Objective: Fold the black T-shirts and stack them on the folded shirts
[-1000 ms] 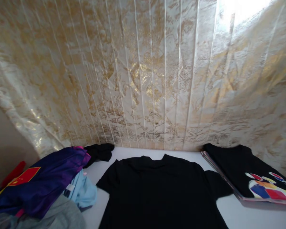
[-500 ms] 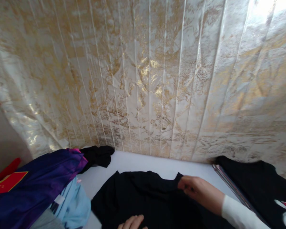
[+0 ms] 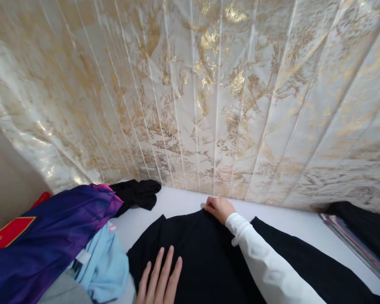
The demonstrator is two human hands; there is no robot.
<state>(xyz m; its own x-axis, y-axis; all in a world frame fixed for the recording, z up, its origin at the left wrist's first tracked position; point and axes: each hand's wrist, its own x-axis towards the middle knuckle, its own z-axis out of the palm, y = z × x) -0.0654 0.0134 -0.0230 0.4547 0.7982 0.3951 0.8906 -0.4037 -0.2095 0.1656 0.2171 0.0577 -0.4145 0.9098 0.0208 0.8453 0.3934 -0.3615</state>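
Note:
A black shirt (image 3: 205, 253) is spread on the white table (image 3: 183, 197) in front of me, its lower part cut off by the frame. My left hand (image 3: 160, 276) lies flat on its left side, fingers stretched out and apart. At the shirt's far edge, my right hand (image 3: 220, 209) pinches the cloth near the collar between thumb and fingers. My white right sleeve crosses over the shirt, hiding part of it.
On the left a pile holds a purple garment (image 3: 60, 232) with a red patch, light blue cloth (image 3: 106, 261), grey cloth (image 3: 65, 291) and black cloth (image 3: 139, 194). A folded stack (image 3: 361, 240) stands at right. A gold-patterned curtain (image 3: 190, 105) hangs behind the table.
My right hand has moved left and away from me, to the shirt's far edge. My left hand has come further into view, flat on the cloth. The view has shifted slightly.

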